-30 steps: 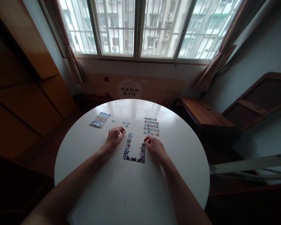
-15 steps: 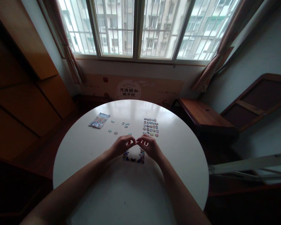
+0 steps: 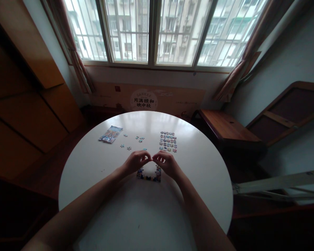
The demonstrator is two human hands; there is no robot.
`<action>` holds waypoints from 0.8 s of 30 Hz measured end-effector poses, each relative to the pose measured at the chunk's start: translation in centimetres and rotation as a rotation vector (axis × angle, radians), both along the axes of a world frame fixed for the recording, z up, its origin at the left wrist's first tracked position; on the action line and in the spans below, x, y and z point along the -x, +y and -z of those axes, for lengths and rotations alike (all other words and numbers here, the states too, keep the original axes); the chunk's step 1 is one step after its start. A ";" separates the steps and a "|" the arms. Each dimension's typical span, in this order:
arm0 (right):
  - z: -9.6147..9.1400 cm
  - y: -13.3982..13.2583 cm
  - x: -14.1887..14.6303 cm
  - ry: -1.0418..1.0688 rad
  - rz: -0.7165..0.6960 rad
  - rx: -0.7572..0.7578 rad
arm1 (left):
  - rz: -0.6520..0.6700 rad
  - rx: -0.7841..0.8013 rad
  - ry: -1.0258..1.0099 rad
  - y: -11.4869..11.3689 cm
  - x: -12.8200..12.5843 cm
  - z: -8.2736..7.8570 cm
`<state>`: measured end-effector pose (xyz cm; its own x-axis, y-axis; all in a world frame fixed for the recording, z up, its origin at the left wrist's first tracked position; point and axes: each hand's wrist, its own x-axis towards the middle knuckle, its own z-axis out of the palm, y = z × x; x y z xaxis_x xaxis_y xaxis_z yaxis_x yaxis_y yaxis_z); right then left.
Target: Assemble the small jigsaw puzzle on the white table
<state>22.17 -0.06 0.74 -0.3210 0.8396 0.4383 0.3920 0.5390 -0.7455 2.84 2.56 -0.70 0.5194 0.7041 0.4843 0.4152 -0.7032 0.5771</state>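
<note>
Both hands meet fingertip to fingertip over the far side of a partly joined jigsaw puzzle point(image 3: 149, 179). Dark, colourful edge pieces form its border around a bare white middle. My left hand point(image 3: 136, 161) is closed in a pinch, thumb against fingers. Mirroring it, my right hand point(image 3: 167, 162) pinches too, its tips touching or nearly touching the left ones. Anything between the fingertips is too small to make out. Just beyond the hands, a light blue jigsaw piece point(image 3: 144, 149) lies partly hidden. The puzzle's far edge is covered by the hands.
Several rows of jigsaw pieces point(image 3: 168, 141) lie beyond my right hand. Scattered pieces point(image 3: 129, 148) lie beyond the left, near a printed picture sheet point(image 3: 111, 134). All rest on a round white table point(image 3: 94, 188). A wooden bench point(image 3: 226, 125) stands behind at the right.
Both hands stay pinched in almost the same place above the puzzle. The pieces and the picture sheet have not visibly moved; the view has shifted very slightly.
</note>
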 end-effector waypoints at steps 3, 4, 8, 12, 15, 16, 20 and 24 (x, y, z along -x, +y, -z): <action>0.0 0.1 0.1 -0.020 0.037 0.011 | -0.017 -0.005 -0.011 0.0 0.0 0.2; 0.0 0.1 0.1 -0.030 0.053 0.016 | -0.019 -0.010 -0.016 0.0 -0.1 0.2; 0.2 0.4 -0.3 -0.071 0.119 0.087 | -0.021 -0.066 -0.002 -0.2 -0.1 -0.3; 0.1 0.8 -1.3 -0.123 0.211 0.141 | 0.068 -0.183 0.160 -0.5 -0.1 -0.8; 0.1 0.9 -1.8 -0.155 0.261 0.167 | 0.130 -0.221 0.309 -0.7 -0.1 -0.9; 0.1 1.0 -1.9 -0.165 0.271 0.177 | 0.138 -0.220 0.347 -0.8 -0.1 -0.9; 0.5 1.2 -2.1 -0.207 0.288 0.215 | 0.159 -0.184 0.416 -1.1 -0.1 -1.2; 0.7 1.2 -2.1 -0.228 0.290 0.219 | 0.175 -0.151 0.410 -1.2 -0.1 -1.3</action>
